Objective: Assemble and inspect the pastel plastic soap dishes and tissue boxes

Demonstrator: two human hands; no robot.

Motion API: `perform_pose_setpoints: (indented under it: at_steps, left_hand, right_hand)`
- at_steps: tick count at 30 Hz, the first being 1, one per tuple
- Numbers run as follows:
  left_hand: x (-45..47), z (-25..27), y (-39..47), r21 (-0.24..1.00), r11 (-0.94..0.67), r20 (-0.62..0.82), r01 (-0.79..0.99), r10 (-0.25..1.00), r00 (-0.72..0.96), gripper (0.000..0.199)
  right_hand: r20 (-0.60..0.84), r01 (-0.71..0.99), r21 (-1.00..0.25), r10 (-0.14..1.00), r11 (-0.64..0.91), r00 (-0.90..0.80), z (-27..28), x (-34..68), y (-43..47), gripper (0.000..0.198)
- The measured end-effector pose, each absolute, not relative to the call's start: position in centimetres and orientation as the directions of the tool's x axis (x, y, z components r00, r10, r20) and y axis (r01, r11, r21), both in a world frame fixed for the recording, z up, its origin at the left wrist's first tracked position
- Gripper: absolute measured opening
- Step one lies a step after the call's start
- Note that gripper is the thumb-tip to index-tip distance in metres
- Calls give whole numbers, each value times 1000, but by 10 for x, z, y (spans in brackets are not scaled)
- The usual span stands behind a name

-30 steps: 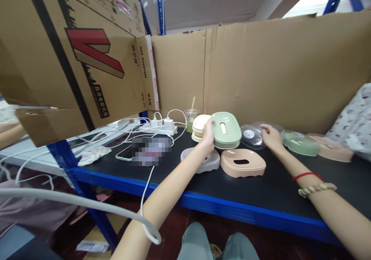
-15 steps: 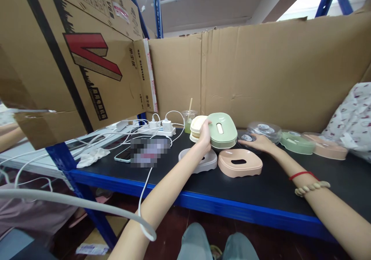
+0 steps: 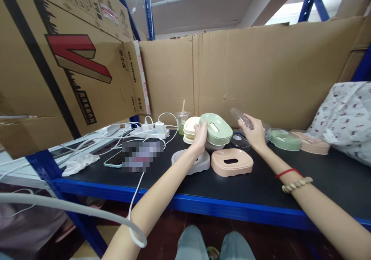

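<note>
My left hand (image 3: 200, 137) grips the left edge of a pale green plastic slotted lid (image 3: 223, 126), tilted above the table. Just left of it is a stack of cream plastic pieces (image 3: 189, 125), partly behind my fingers. My right hand (image 3: 255, 133) pinches a clear plastic cover (image 3: 239, 116), raised and tipped on edge. Below that cover, another clear cover (image 3: 240, 142) lies on the black surface. In front sit a peach slotted lid (image 3: 242, 158) and a grey slotted piece (image 3: 199, 165), the latter partly hidden by my left forearm.
At the right are a green box (image 3: 285, 142), a peach box (image 3: 314, 146) and a patterned white bag (image 3: 342, 113). Leftward lie a phone (image 3: 113, 159), a power strip (image 3: 149, 132) with white cables and a drink cup (image 3: 182, 122). Cardboard (image 3: 255, 70) walls the back.
My right hand has lifted a clear cover off the pile on the table and brought it up towards the green lid. My left hand still holds the green lid, now tilted differently.
</note>
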State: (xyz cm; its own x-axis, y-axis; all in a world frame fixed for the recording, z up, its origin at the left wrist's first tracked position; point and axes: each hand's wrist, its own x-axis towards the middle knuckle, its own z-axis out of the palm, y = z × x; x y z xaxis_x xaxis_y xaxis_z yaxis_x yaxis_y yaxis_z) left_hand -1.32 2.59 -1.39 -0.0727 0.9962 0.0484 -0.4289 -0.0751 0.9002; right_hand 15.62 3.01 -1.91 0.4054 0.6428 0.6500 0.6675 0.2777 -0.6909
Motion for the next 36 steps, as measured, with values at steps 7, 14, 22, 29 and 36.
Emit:
perform_pose_setpoints:
  at_steps: [7, 14, 22, 29, 36]
  left_hand:
    - [-3, -12, 16, 881, -103, 128, -461, 992, 23, 58]
    - [-1, -8, 10, 855, -92, 146, -510, 987, 67, 55]
    - [-3, -12, 12, 890, -148, 174, -432, 985, 21, 60]
    - [-6, -15, 18, 870, -267, 269, -413, 962, -55, 35]
    - [-8, -13, 20, 807, -274, 306, -524, 952, -27, 36]
  right_hand:
    - [829, 504, -517, 552, 692, 94, -24, 132, 27, 60]
    - [847, 550, -436, 531, 712, -16, -29, 123, 21, 60]
    - [813, 473, -508, 582, 720, -12, -26, 122, 20, 56]
    - [621, 186, -783, 760, 593, 193, -23, 116, 22, 72]
    - [355, 1, -933, 917, 360, 181, -9, 112, 9, 71]
